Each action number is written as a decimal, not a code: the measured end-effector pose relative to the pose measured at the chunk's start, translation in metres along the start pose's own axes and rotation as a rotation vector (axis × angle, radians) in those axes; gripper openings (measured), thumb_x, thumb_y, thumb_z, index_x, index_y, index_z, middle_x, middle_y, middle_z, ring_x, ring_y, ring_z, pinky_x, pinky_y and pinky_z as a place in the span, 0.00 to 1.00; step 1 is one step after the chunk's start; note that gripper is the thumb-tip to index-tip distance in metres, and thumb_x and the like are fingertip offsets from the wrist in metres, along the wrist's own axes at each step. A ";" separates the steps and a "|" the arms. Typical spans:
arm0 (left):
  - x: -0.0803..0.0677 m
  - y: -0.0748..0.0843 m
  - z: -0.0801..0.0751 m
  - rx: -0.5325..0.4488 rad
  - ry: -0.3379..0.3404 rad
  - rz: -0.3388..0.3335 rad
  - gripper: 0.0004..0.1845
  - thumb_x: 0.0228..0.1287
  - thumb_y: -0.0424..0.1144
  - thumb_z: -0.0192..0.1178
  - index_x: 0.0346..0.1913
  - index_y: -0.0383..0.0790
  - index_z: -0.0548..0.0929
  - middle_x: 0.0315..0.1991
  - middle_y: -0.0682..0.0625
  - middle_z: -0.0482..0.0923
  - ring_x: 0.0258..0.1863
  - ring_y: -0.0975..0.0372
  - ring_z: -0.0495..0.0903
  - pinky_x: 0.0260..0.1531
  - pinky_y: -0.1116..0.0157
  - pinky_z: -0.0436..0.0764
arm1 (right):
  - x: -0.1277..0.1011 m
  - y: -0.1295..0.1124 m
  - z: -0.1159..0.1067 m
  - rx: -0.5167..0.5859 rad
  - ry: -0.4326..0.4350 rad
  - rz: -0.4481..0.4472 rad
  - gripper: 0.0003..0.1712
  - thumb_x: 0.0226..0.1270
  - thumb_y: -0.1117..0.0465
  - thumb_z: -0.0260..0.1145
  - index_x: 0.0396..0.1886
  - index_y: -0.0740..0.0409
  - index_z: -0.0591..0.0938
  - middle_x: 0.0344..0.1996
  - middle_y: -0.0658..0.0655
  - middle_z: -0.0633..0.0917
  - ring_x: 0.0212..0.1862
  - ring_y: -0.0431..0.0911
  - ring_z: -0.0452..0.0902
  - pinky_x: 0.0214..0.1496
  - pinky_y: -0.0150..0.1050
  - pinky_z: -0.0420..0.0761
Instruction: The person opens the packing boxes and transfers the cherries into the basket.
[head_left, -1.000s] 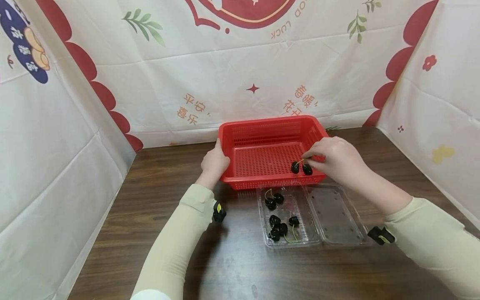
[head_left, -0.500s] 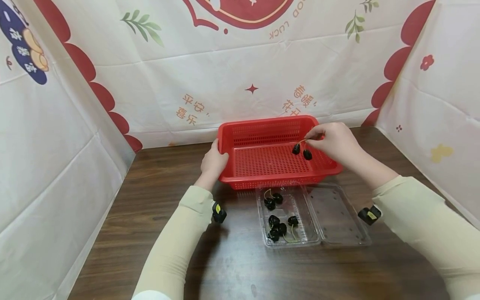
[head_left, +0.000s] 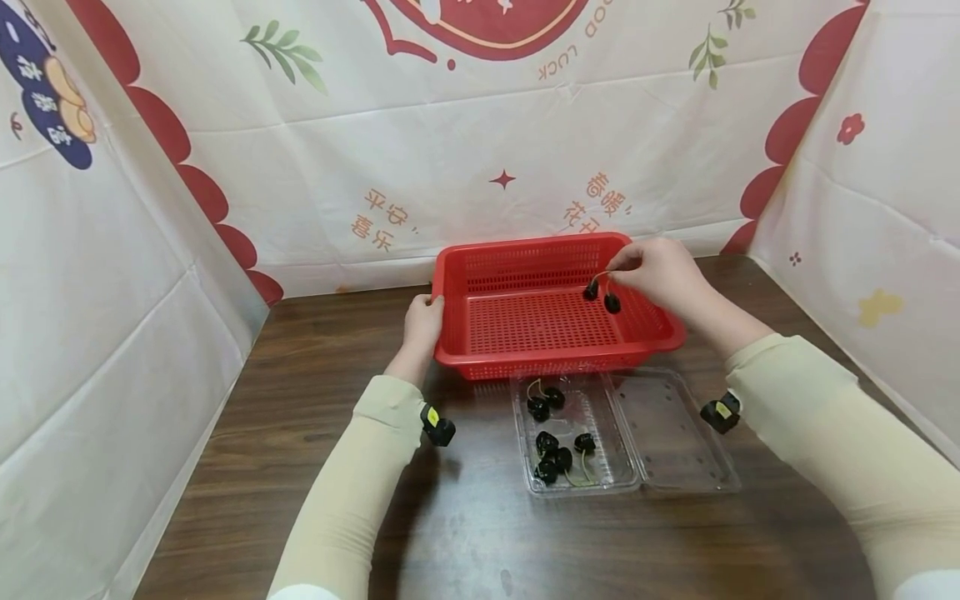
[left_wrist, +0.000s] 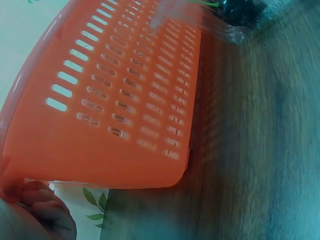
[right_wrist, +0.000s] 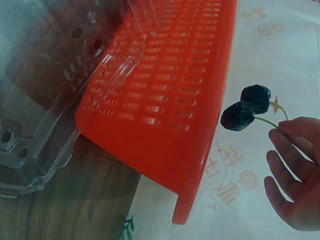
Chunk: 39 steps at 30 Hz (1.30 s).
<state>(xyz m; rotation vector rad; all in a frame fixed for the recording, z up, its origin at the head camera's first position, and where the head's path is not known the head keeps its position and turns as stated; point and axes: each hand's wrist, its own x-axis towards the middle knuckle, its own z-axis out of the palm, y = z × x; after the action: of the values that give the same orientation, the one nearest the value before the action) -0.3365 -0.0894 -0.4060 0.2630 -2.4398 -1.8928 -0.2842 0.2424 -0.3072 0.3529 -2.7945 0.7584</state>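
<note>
My right hand (head_left: 660, 271) pinches the stems of two dark cherries (head_left: 612, 302) between thumb and index finger. In the head view they hang over the right part of a red perforated basket (head_left: 555, 358). The right wrist view shows the same pair of cherries (right_wrist: 238, 116) dangling from green stems, with the other fingers of my right hand (right_wrist: 300, 175) loosely bent. My left hand (head_left: 422, 325) grips the basket's left rim; in the left wrist view its curled fingers (left_wrist: 47, 207) are at the rim corner.
In front of the basket lies a clear plastic clamshell box (head_left: 622, 483), its lid (head_left: 675, 433) folded out to the right. Several dark cherries (head_left: 547, 458) with stems sit inside it. A white printed cloth (head_left: 465, 150) rises behind and beside the wooden table (head_left: 315, 375).
My right hand has carried the cherries from the basket's front right edge up and back over its inside. My left hand has shifted slightly down along the left rim, fingers more curled.
</note>
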 end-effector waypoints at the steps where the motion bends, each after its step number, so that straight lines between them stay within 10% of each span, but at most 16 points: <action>1: 0.000 0.000 0.000 -0.038 -0.003 -0.005 0.19 0.74 0.41 0.48 0.57 0.29 0.73 0.49 0.35 0.76 0.45 0.48 0.77 0.45 0.54 0.78 | 0.002 0.001 0.000 0.004 -0.002 0.008 0.08 0.62 0.64 0.68 0.38 0.64 0.87 0.35 0.62 0.87 0.42 0.56 0.80 0.48 0.54 0.76; 39: -0.004 0.004 -0.003 -0.298 0.024 -0.130 0.19 0.68 0.36 0.60 0.60 0.32 0.79 0.55 0.33 0.78 0.53 0.44 0.79 0.53 0.51 0.78 | 0.060 0.036 0.005 0.139 -0.220 0.181 0.13 0.67 0.64 0.62 0.44 0.70 0.84 0.44 0.68 0.83 0.52 0.61 0.74 0.55 0.60 0.72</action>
<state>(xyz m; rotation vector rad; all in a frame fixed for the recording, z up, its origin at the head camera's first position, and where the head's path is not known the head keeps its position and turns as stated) -0.3324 -0.0906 -0.4013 0.4353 -2.1319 -2.2561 -0.3524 0.2595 -0.3111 0.2204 -3.0186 1.0145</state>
